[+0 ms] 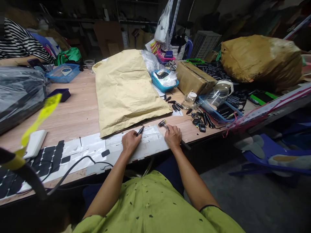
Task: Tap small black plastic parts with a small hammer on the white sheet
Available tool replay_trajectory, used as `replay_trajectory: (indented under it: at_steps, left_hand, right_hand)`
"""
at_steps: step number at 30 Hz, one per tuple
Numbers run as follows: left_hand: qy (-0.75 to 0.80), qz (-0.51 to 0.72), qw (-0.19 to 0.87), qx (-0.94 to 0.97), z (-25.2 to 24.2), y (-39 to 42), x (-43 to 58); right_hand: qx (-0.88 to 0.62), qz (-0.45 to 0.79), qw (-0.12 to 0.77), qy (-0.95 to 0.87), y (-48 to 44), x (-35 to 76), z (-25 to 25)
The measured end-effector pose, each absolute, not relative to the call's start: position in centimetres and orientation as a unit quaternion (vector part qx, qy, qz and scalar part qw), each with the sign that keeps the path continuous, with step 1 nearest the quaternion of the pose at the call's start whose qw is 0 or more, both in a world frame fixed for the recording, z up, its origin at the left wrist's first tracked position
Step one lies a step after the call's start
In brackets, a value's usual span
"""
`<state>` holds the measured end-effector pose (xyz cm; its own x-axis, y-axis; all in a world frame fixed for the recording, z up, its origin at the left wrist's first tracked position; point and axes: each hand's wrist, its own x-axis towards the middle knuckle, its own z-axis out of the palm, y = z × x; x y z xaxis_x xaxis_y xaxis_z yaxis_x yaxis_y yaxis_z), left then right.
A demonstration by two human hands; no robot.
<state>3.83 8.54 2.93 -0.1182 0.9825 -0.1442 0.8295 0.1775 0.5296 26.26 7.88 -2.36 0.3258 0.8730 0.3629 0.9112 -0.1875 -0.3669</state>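
Note:
My left hand (130,141) is closed around a small dark pen-shaped piece (141,130), whose tip points up and to the right. My right hand (173,137) grips a small hammer (162,123); its head shows beyond my fingers, and its dark handle comes out behind the hand over the table edge. Both hands rest at a white board covered with clear plastic (152,137) along the front edge. Just beyond them lies a large cream paper sack (128,90). Black rectangular pieces (52,157) lie on white sheeting at the left.
Keys and black fobs (200,124), a glass jar (189,101) and a blue basket (221,111) stand to the right, before a cardboard box (194,77). A dark cable (70,170) and yellow tag (40,121) rise at left. A person's striped sleeve (21,42) shows far left.

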Motion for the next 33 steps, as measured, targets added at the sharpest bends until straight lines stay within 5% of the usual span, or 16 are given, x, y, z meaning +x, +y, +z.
replay_trajectory:
  at_steps: [33]
  left_hand:
    - [0.629, 0.230, 0.222, 0.709, -0.2, 6.1, 3.7]
  right_hand:
    - [-0.774, -0.064, 0.242, -0.581, 7.8, 26.5, -2.5]
